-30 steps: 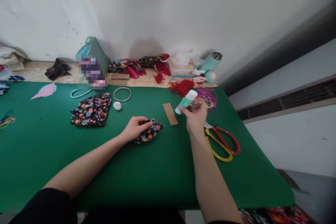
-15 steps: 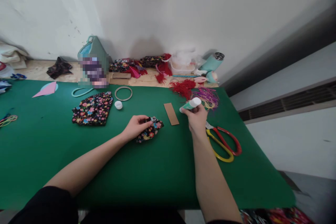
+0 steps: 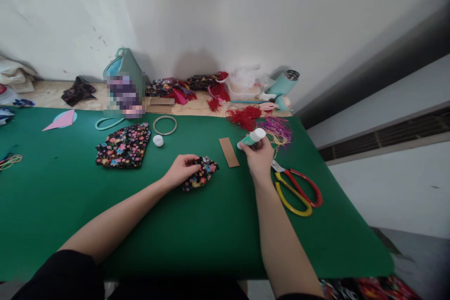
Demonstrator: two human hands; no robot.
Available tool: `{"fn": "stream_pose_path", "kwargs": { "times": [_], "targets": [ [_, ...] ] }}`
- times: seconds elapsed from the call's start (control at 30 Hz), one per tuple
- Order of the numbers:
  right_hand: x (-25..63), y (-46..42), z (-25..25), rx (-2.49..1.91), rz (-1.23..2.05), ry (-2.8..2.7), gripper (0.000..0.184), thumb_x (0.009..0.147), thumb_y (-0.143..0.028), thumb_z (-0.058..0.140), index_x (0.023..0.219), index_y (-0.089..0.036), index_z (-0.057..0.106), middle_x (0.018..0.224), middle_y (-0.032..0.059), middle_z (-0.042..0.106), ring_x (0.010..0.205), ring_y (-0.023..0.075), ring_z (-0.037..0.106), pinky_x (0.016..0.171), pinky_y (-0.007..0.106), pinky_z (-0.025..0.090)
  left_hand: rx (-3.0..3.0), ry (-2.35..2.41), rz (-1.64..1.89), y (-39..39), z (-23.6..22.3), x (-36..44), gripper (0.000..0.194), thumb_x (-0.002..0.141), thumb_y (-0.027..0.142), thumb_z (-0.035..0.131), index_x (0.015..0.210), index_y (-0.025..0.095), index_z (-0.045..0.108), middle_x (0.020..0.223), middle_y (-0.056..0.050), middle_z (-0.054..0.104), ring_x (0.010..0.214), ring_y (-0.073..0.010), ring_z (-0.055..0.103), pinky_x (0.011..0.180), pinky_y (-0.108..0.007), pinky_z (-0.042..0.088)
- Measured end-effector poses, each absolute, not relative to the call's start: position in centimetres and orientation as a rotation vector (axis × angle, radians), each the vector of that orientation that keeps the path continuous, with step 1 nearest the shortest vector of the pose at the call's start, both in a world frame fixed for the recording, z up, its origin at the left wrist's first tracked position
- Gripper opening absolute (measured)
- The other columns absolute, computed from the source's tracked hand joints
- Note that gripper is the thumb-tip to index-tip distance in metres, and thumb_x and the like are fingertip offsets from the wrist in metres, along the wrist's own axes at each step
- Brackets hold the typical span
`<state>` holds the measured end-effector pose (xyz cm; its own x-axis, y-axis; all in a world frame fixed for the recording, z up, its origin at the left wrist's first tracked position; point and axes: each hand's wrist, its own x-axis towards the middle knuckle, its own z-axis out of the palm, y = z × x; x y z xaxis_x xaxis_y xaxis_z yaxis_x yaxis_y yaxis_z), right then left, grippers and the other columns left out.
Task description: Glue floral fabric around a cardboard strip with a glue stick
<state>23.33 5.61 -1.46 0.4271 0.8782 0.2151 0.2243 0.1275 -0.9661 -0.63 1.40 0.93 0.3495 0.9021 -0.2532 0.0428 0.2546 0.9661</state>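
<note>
My right hand [image 3: 259, 158] grips a green and white glue stick [image 3: 251, 138], tilted with its open end pointing left, just right of a brown cardboard strip [image 3: 228, 152] lying on the green mat [image 3: 197, 225]. My left hand [image 3: 181, 169] rests on a small folded piece of black floral fabric [image 3: 201, 174], fingers pressing its left edge. The white glue cap [image 3: 158, 140] sits further left.
A larger floral fabric piece [image 3: 123, 145], a metal ring [image 3: 164, 125] and a teal ring lie on the mat's left. Red and yellow scissors [image 3: 297, 190] lie right of my right hand. Red and purple threads [image 3: 262, 124], a teal bag [image 3: 123, 84] and a flask [image 3: 283, 83] line the back.
My right hand has lowered the glue stick from a raised position toward the mat, close to the cardboard strip's right end. The left hand has stayed on the fabric.
</note>
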Motion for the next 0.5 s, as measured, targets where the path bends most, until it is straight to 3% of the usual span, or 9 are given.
{"fn": "stream_pose_path", "kwargs": {
  "times": [0.2, 0.3, 0.43, 0.5],
  "targets": [
    [23.07, 5.57, -1.14, -1.400, 0.772, -0.973, 0.050, 0.050, -0.021, 0.074, 0.095, -0.018, 0.053, 0.089, 0.0029, 0.060, 0.087, 0.0208, 0.061, 0.089, 0.044, 0.047, 1.170, 1.072, 0.751, 1.41, 0.82, -0.66, 0.019, 0.064, 0.026, 0.063, 0.077, 0.013, 0.066, 0.071, -0.001, 0.067, 0.065, -0.0139, 0.059, 0.064, -0.024, 0.044],
    [23.10, 5.56, -1.05, -1.429, 0.771, -1.010, 0.049, 0.050, -0.024, 0.074, 0.095, -0.020, 0.053, 0.091, 0.0024, 0.059, 0.088, 0.0211, 0.061, 0.088, 0.044, 0.048, 1.157, 1.074, 0.750, 1.41, 0.92, -0.65, 0.019, 0.063, 0.027, 0.063, 0.077, 0.013, 0.066, 0.071, 0.000, 0.067, 0.066, -0.0140, 0.060, 0.064, -0.024, 0.044],
    [23.60, 5.21, -0.93, -1.472, 0.674, -1.054, 0.067, 0.049, -0.028, 0.076, 0.109, -0.022, 0.047, 0.115, 0.0072, 0.052, 0.102, 0.0231, 0.057, 0.095, 0.045, 0.043, 1.144, 1.067, 0.755, 1.33, 1.09, -0.62, 0.019, 0.063, 0.026, 0.063, 0.076, 0.013, 0.066, 0.070, 0.000, 0.066, 0.064, -0.0131, 0.059, 0.064, -0.023, 0.043],
    [24.05, 4.87, -0.85, -1.483, 0.557, -1.042, 0.082, 0.050, -0.029, 0.077, 0.122, -0.024, 0.038, 0.133, 0.0108, 0.038, 0.115, 0.0239, 0.050, 0.102, 0.044, 0.035, 1.141, 1.060, 0.755, 1.24, 1.16, -0.60, 0.018, 0.063, 0.025, 0.063, 0.076, 0.013, 0.066, 0.069, 0.000, 0.066, 0.063, -0.0124, 0.058, 0.064, -0.023, 0.043]
  ]
}}
